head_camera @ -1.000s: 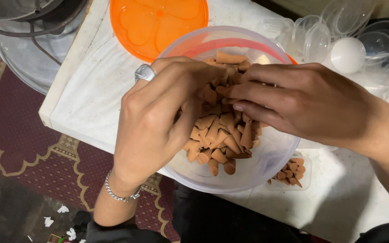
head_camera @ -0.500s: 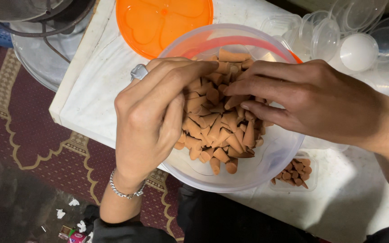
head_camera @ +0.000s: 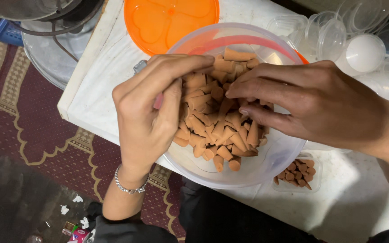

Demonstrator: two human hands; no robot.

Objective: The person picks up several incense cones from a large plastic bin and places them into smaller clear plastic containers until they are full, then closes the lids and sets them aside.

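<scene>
Hands [head_camera: 230, 108] dug deeper (among cones [head_camera: 219, 128])

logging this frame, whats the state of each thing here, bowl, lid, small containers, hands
clear bowl: open, holding a heap of brown cones
orange lid: off, flat on the white table
small clear tub: open, partly filled with cones
empty clear cups: bunched together
left hand: in the bowl, fingers in the cones
right hand: in the bowl, fingers on the cones
</scene>
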